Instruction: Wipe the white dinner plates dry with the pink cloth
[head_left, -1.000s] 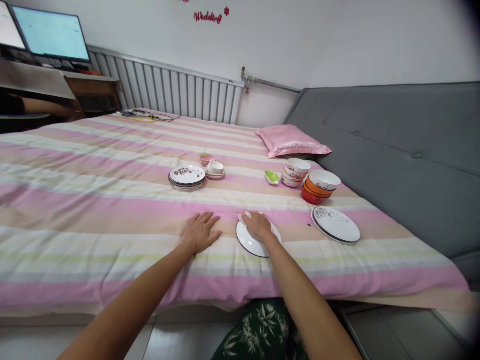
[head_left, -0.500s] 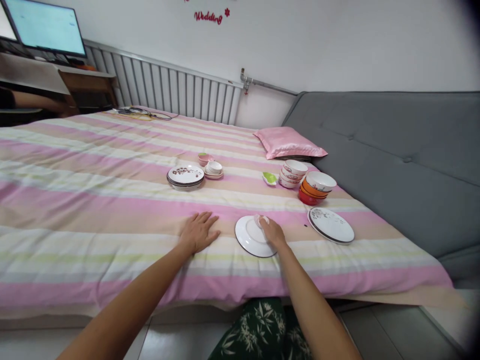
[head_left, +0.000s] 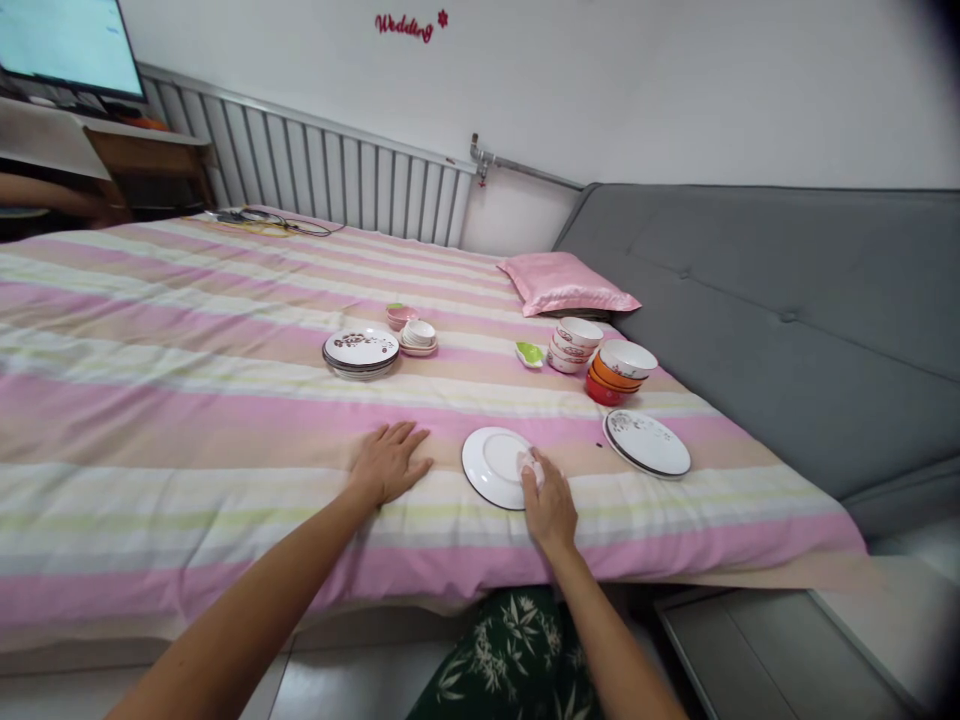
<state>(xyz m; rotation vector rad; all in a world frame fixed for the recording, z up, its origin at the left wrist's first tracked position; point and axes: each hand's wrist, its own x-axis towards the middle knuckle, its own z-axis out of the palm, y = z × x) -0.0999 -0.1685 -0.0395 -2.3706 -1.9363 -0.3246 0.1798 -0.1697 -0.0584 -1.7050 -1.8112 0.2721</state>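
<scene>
My right hand (head_left: 551,502) is closed on a pale, crumpled piece of tissue (head_left: 527,464), pressed against the right side of a white plate (head_left: 487,468). This plate has a dark rim and lies bottom up on the striped bedspread. To its left, my left hand (head_left: 388,462) rests flat on the bedspread with fingers spread, holding nothing and apart from the plate. A patterned oval plate (head_left: 649,442) lies to the right, on top of another.
Behind are a stack of patterned plates (head_left: 361,347), small white bowls (head_left: 418,332), a pink bowl (head_left: 400,317) and a green leaf-shaped dish (head_left: 529,354). Stacked bowls (head_left: 576,345) and orange-red bowls (head_left: 616,375) stand before a pink pillow (head_left: 568,282). A grey headboard (head_left: 750,300) borders the right.
My right hand has moved the tissue from the plate's upper right down to its right edge. My left hand stays flat in place. The view has shifted slightly.
</scene>
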